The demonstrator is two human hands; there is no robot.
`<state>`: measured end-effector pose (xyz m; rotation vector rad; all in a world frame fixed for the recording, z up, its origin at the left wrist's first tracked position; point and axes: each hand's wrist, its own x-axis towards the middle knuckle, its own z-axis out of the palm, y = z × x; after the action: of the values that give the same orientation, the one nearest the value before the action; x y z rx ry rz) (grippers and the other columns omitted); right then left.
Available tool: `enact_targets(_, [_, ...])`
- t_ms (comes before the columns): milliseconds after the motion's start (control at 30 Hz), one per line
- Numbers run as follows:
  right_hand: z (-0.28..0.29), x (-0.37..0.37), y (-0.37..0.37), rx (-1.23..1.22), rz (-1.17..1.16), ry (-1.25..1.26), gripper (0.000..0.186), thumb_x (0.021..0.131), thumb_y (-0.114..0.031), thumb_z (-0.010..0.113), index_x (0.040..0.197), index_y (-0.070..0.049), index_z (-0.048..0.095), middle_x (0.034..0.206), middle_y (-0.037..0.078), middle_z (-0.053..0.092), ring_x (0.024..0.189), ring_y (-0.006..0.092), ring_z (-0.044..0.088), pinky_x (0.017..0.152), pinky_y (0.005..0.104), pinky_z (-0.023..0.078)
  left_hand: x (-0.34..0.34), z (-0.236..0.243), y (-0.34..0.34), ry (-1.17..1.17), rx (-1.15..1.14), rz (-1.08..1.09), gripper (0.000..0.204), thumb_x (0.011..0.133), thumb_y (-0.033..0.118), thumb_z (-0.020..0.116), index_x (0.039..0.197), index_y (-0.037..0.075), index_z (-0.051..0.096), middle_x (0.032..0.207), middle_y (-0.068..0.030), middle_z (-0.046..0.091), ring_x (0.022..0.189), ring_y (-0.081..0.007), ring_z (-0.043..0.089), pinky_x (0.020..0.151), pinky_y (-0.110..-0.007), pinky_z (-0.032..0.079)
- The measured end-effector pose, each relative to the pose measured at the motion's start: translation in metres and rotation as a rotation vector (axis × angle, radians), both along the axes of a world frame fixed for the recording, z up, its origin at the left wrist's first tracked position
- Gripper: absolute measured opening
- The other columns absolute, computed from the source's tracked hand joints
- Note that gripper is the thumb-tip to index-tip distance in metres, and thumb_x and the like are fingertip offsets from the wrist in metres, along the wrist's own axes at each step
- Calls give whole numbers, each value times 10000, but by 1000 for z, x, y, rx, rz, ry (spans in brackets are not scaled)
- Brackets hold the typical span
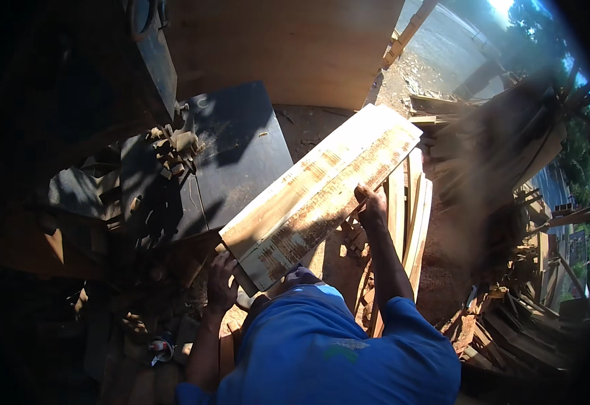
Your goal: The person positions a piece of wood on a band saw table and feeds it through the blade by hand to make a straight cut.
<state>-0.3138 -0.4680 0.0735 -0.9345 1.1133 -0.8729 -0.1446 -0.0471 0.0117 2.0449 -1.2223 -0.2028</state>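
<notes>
Right hand (372, 204) clasps the boards (295, 196) by their long edge, thumb on top, and left hand (222, 280), its grip unclear, meets the near end, a spacing that likely balances their slant before the torso (308, 344), alongside the table (258, 152).

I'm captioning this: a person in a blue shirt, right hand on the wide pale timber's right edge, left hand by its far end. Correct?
No: the head view shows the left hand by the near end of the wide pale timber. The right hand and blue shirt are correct.
</notes>
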Motion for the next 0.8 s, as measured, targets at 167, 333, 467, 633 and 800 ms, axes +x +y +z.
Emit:
enact_targets(167, [4,2,-5,-80,70,-41,512,859,-68,694,1282,65,436,1071,137,613,975,176,632,835,292,514,-32,-23,-7,26,-40,104,469,830,-25,476,1296,14,516,1412,-204,480,1333,-409,434,1117,-487,358])
enact_targets(333, [-6,-10,-23,-88,112,-219,373,898,-126,705,1166,26,495,990,76,609,782,114,606,669,240,508,-42,-31,-28,402,-121,377,419,967,144,531,1356,-1,479,1410,-239,475,1309,-366,483,1079,-439,408])
enact_targets(467, [-48,-16,-31,-66,130,-75,392,908,-157,711,1187,26,506,1025,69,614,858,113,606,750,250,500,-25,-58,-33,550,-153,437,525,1005,343,569,1382,-4,455,1352,-232,537,1269,-324,533,1022,-408,441])
enact_targets(633, [-77,-16,-18,54,88,-178,357,963,-148,647,1259,13,529,1121,56,633,997,152,609,917,291,488,2,-44,-29,716,-75,367,484,908,273,730,1272,37,515,1150,-179,639,1075,-244,624,923,-374,479])
enact_targets(800, [-95,-14,-22,8,189,259,513,987,-424,599,1162,58,593,1122,99,638,1035,156,569,945,327,418,16,-48,-25,879,265,280,586,801,254,832,1220,-6,516,1103,-148,644,1013,-222,624,852,-361,508])
